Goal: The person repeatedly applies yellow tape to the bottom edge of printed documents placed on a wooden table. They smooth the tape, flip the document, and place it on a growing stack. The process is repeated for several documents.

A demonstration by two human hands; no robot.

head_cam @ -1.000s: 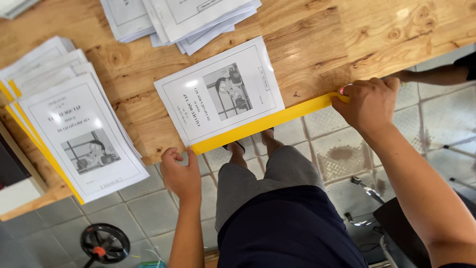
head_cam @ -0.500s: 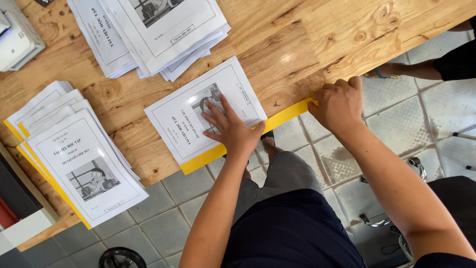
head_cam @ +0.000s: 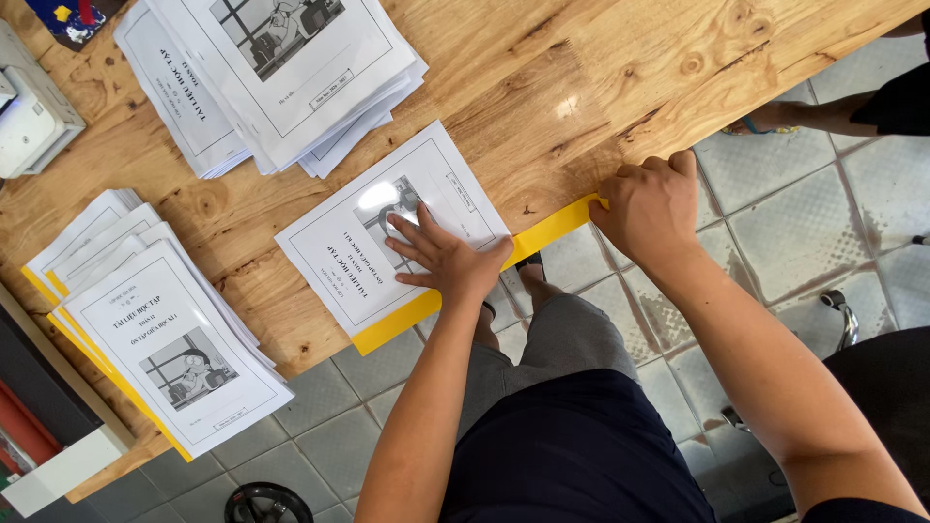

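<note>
Knotty wooden tabletop (head_cam: 581,77); grey patterned tile floor (head_cam: 804,223), stained, daylit.

Bright, even daylight is filling the scene, and a white patch of glare is sitting on the glossy cover of the booklet (head_cam: 387,232) just above the left hand (head_cam: 448,257), washing out part of its printed picture, while a smaller sheen is glinting on the varnished wooden table (head_cam: 567,107). Shadows are staying soft and short, showing only as thin dark edges under the paper stacks (head_cam: 281,68) and beneath the right hand (head_cam: 649,208). Focus is holding sharp across the middle, with slight wide-angle stretching bending the table's edge and the floor tiles (head_cam: 804,223) toward the corners.
</note>
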